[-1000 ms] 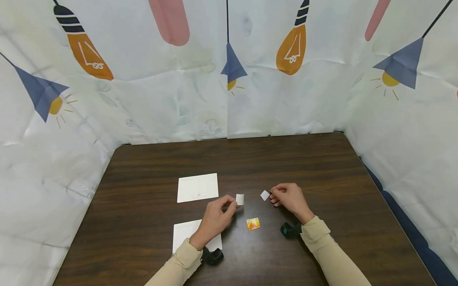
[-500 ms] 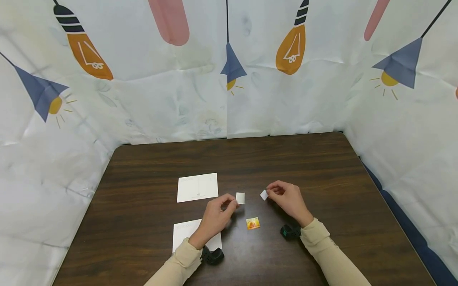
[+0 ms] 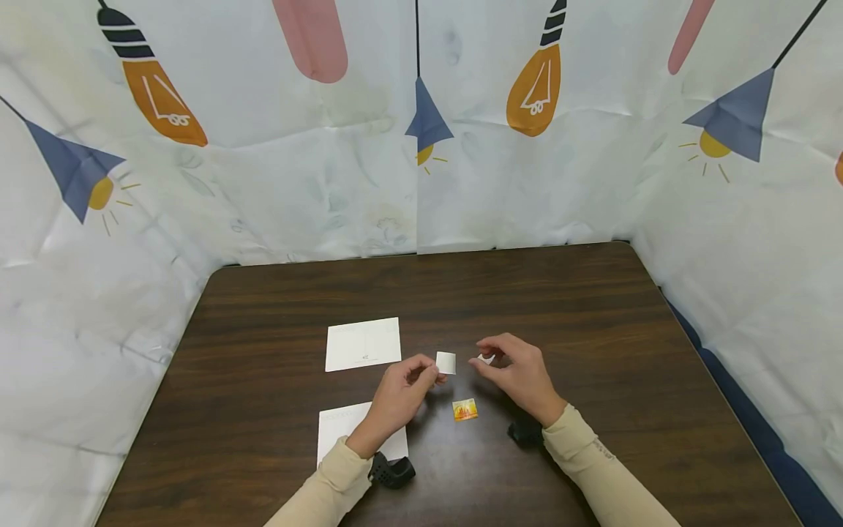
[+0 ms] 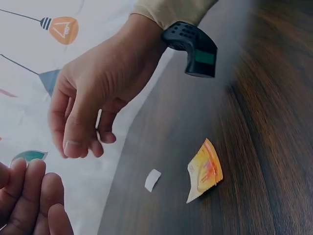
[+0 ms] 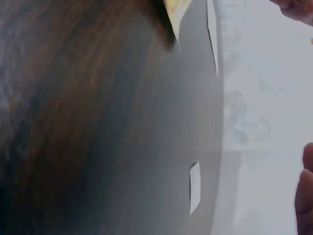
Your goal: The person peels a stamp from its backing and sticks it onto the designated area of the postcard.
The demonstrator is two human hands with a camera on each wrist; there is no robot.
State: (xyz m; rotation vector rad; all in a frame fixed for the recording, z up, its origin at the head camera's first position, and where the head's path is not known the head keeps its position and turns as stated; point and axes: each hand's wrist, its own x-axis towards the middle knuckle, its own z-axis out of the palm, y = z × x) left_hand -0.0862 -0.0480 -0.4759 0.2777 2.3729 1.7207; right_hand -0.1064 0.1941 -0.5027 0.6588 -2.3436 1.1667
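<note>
My left hand [image 3: 398,395] pinches a small stamp [image 3: 446,363] by its edge, its pale back facing up in the head view. A teal side of the stamp [image 4: 30,155] shows above the fingers in the left wrist view. Just to its right, my right hand [image 3: 520,377] hovers with thumb and fingers apart and nothing between them. Beneath it a small white paper piece [image 4: 152,180] lies on the table. A yellow-orange stamp [image 3: 465,409] with toothed edges lies nearer the front, between the hands; it looks slightly curled in the left wrist view [image 4: 205,171].
Two white postcards lie on the left: a far postcard [image 3: 362,344] and a near postcard [image 3: 339,428], partly under my left arm. The dark wooden table [image 3: 263,315] meets a printed cloth backdrop [image 3: 316,183] at its far edge.
My right hand has moved left, away from the white paper piece and closer to the stamp, its fingers spreading. My left hand has shifted the stamp slightly to the right and up.
</note>
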